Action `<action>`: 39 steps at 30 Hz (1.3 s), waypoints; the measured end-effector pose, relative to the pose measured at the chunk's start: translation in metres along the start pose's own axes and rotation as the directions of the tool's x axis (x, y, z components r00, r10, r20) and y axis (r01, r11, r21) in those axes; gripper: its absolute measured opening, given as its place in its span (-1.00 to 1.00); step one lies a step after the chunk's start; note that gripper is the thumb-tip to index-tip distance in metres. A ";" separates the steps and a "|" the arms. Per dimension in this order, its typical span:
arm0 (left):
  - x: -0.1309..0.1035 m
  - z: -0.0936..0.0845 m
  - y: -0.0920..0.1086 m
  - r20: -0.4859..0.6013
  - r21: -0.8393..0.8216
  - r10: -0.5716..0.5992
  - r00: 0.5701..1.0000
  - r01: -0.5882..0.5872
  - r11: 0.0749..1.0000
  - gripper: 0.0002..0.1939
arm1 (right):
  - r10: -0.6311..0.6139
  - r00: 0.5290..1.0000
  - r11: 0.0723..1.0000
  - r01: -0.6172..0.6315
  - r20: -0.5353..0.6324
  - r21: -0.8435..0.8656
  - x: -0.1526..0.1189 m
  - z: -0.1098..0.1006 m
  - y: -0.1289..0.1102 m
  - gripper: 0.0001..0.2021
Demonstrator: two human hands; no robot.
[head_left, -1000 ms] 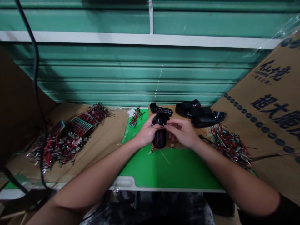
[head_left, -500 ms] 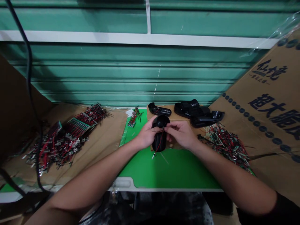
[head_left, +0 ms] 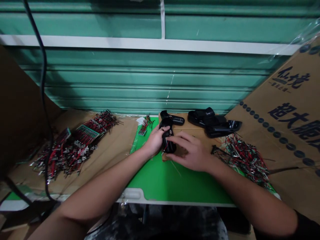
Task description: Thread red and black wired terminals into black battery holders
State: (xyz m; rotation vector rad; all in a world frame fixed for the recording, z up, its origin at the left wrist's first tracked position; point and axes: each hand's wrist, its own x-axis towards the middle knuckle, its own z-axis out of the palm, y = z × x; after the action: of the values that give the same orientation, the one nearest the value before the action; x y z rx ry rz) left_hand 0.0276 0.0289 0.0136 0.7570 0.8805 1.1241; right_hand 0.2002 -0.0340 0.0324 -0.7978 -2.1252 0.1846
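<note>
My left hand grips a black plastic housing by its left side, thumb lying across the upper part. A short red wire with a small white connector runs down over the housing's lower half. My right hand is at the right of the housing, open, with index finger and thumb spread around its lower end. The fingertips are close to the wire; whether they touch it I cannot tell. Just behind stands another black housing part on the cardboard.
Several black shells lie at the back right. A heap of red and black wires is on the right, bundles of wired boards on the left. A small wired board bundle lies at the back. A black cable hangs at left.
My right hand has moved off the housing's top toward its lower end, its fingers now spread. The housing is tilted differently in my left hand. The view has shifted slightly.
</note>
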 end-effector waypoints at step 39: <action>-0.020 0.001 -0.002 0.350 0.316 -0.140 0.926 0.024 0.948 -0.46 | 0.580 0.799 0.753 -0.452 -0.159 0.477 0.015 -0.019 0.020 -0.77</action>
State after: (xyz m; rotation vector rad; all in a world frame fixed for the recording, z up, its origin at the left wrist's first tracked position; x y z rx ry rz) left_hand 0.0256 0.0088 0.0166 1.1368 0.7637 0.7391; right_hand 0.2175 -0.0124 0.0464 -1.0661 -1.4504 0.7481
